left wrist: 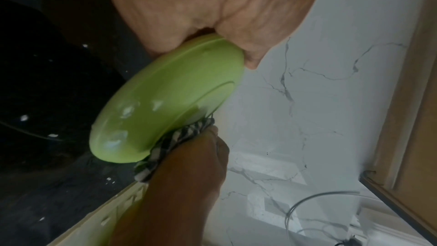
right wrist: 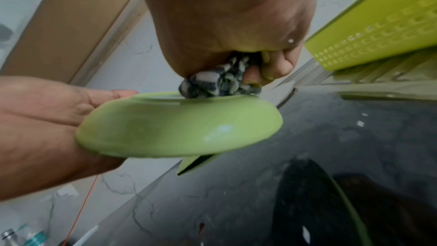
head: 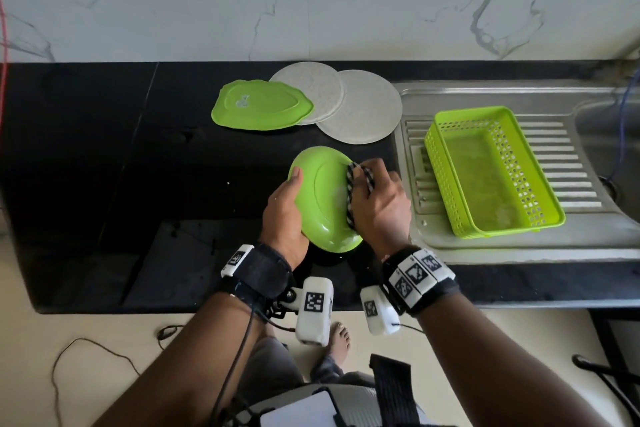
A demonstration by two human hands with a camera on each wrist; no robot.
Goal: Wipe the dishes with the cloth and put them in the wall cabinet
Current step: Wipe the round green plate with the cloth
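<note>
Both wrists wear marker bands nearest the head camera, and just past them the hands meet over the front edge of the counter [head: 86,156]. Left hand [head: 282,215] grips the green plate [head: 323,199] by its near-left rim, thumb over the edge and fingers hidden behind; the plate is tilted up on its side, clear of the counter, underside toward the camera. Right hand [head: 379,204] is curled tight round a bunched checked cloth [head: 353,184], pressing it on the plate's right part, near the foot ring.

Pale patches show on the plate's outer curve in both wrist views; they may be water or glare, I cannot tell which. To do this wipe well, I judge the left hand should turn the plate bit by bit so the cloth covers the whole back, then flip it for the inside. Pressure should run toward the left palm, or the smooth plastic may slip out of the rim grip. A flatter, spread cloth would take more with each pass than this tight wad.

Three more plates wait at the back of the counter: a wavy green one [head: 261,104] and two pale round ones [head: 367,107], overlapping. A green basket [head: 519,163] stands on the sink drainboard [head: 588,149]. No cabinet is in view.
</note>
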